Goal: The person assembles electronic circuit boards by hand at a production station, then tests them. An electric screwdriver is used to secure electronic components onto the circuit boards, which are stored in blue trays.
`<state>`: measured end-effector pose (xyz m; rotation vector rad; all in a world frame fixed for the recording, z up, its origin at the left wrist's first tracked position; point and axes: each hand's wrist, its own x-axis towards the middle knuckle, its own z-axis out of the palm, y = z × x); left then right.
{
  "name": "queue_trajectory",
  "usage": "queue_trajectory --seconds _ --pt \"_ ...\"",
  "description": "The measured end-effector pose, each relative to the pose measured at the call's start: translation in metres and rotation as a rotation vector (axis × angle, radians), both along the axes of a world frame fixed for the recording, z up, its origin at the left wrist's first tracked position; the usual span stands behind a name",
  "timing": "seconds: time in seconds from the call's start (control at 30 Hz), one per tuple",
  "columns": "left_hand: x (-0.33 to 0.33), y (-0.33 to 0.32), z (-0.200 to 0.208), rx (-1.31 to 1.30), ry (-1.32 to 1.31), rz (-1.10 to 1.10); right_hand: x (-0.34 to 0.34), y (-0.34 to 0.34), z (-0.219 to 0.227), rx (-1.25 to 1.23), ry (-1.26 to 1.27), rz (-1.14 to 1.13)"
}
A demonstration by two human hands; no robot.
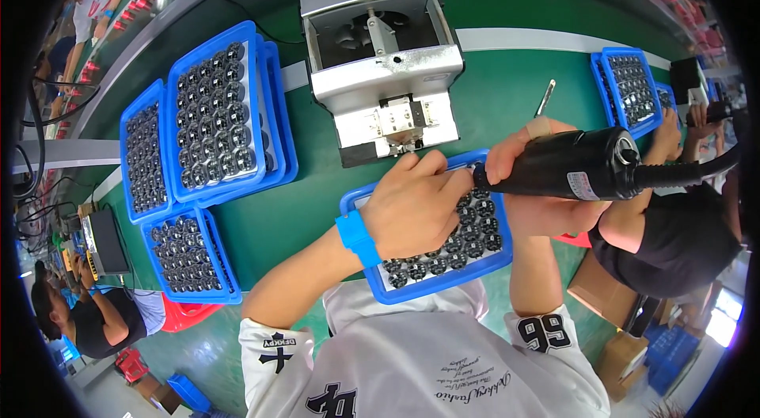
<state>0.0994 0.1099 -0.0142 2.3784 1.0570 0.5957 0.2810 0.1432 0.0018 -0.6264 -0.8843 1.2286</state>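
My right hand [554,214] is wrapped round a black electric screwdriver [558,165], which lies nearly level with its tip pointing left. By that tip is my left hand [416,208], a blue band [358,239] on its wrist. Its fingers are curled closed, and whatever they hold is hidden. Both hands are over a blue tray [448,284] with rows of round black parts [473,233]. Just beyond my left fingertips stands a silver screw feeder [386,74], its front outlet close to them.
Stacked blue trays of similar parts [214,113] stand at the left, with more trays [190,256] nearer me. A pen-like tool [545,97] lies right of the feeder. At far right are other trays [631,89] and a co-worker [673,240]. The screwdriver's thick cable [673,174] runs right.
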Motion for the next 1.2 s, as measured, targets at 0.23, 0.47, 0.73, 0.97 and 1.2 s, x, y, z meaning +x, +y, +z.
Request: queue_trajectory --seconds 0.23,0.47,0.73,0.97,1.2 --pt "0.000 -0.003 -0.006 0.000 -0.062 0.042 0.006 0.009 -0.008 0.030 0.071 0.031" --pt "0.000 -0.003 -0.007 -0.026 -0.085 0.047 0.019 0.013 -0.027 0.236 0.021 0.168" --pt "0.000 -0.005 -0.009 -0.023 -0.070 0.051 0.014 0.009 -0.022 0.146 0.064 0.116" --pt "0.000 -0.005 -0.007 -0.015 -0.068 0.047 0.007 0.010 -0.017 0.186 0.104 0.114" --pt "0.000 -0.005 -0.006 -0.025 -0.028 0.055 0.009 0.008 -0.018 0.190 0.070 0.118"
